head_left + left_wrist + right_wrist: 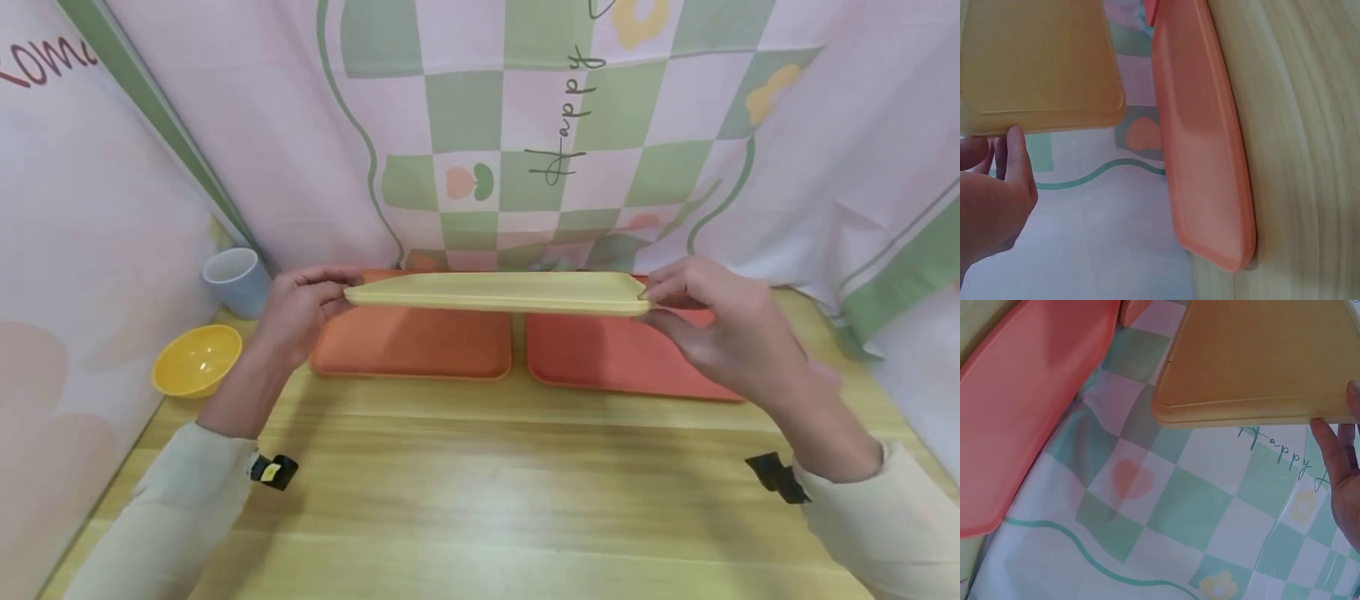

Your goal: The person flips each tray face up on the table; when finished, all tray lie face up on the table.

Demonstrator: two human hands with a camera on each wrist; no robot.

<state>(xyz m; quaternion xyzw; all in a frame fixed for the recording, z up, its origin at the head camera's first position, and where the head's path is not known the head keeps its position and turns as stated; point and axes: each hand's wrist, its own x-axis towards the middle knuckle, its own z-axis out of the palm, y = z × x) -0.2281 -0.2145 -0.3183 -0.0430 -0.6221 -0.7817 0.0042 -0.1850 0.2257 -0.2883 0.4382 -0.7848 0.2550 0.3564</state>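
A pale yellow rectangular tray [495, 290] is held up level above the table, its long side facing me. My left hand [303, 312] pinches its left short edge, and my right hand [712, 325] pinches the right one, thumb low and fingers on the rim. Both wrist views look at the tray's underside, with the left hand [997, 194] and right hand [1341, 469] at its ends. Below and behind it, an orange tray [412, 346] lies on the left and a red tray [600, 354] on the right, both partly hidden by the yellow one.
At the left edge of the wooden table [480, 483] stand a yellow bowl [197, 362] and, behind it, a light blue cup [238, 283]. A checked curtain [540, 117] hangs close behind the trays, and more cloth borders both sides.
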